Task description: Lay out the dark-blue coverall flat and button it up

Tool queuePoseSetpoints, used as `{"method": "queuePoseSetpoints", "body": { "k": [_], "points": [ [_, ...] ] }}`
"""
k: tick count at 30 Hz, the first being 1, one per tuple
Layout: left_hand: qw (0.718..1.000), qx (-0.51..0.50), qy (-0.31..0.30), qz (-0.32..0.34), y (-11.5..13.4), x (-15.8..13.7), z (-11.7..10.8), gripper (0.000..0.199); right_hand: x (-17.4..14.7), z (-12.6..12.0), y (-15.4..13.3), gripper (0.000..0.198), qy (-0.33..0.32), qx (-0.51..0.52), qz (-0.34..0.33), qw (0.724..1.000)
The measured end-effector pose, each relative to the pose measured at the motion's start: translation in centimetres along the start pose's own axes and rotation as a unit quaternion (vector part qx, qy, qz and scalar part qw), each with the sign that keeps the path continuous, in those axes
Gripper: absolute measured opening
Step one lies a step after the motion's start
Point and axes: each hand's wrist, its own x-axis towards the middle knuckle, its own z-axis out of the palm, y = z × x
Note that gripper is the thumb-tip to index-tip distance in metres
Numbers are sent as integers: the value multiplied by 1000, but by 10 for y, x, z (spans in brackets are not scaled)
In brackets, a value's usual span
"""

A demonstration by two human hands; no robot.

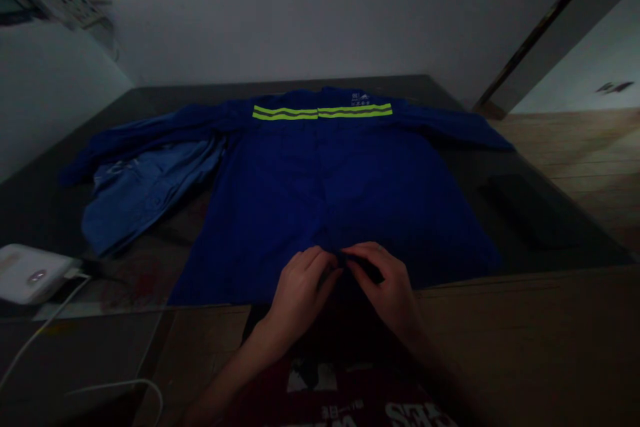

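A dark blue jacket (270,187) lies spread on the dark table (465,180), its sleeves out to the sides and two yellow-green stripes (285,112) across its chest. At the lower middle of its front, the left hand (305,282) and right hand (381,273) nearly meet, each pinching the cloth between thumb and fingers. A lighter blue garment (150,190) lies partly under the sleeve on the left, with a white box (33,273) near the table's front edge.

Jacket (270,193) of matt cloth
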Motion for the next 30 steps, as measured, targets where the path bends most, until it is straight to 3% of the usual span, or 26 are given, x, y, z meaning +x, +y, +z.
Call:
{"method": "queuePoseSetpoints", "body": {
  "k": [5, 14, 19, 30],
  "points": [
    [1000, 2, 30, 1, -1, 0, 1, 9, 0, -2, -1, 23, -18, 18, 7, 1000],
    [997, 8, 76, 26, -3, 4, 5, 10, 0, 2, 8, 7, 10, 52, 47, 998],
    [995, 6, 86, 47, -4, 2, 6, 9, 0, 2, 4, 13, 1, 37, 15, 999],
    [997, -16, 72, 3, -2, 2, 5, 7, -5, 2, 5, 18, -2, -7, -23, 1000]
  ]
}}
